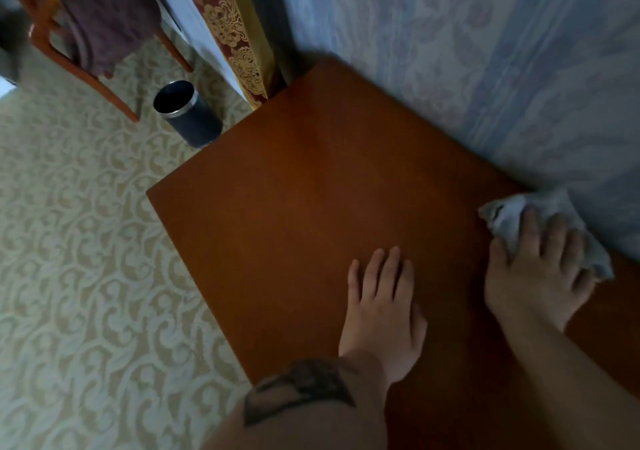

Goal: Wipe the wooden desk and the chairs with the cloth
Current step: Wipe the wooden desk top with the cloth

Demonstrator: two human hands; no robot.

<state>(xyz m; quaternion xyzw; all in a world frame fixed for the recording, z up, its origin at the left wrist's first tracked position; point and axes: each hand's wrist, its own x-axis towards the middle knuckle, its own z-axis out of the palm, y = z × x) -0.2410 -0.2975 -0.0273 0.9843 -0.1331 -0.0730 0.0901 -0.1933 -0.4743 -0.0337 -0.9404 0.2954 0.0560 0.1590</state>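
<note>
With the left hand (pixel 379 311) flat and empty on the surface (pixel 294 186), the right hand (pixel 540 269), seemingly gripping the cloth (pixel 509 217), should press evenly and sweep away from the wall (pixel 485 68) just beyond it.

No readable text anywhere here: no labels, brands, numbers or signs on anything in view.

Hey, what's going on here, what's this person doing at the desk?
A person is wiping a wooden desk. The right hand presses a crumpled grey cloth onto the desk top by the wall, and the left hand rests flat on the wood. A chair with a purple fabric draped on it and a dark bin stand on the carpet beyond the desk.
</note>
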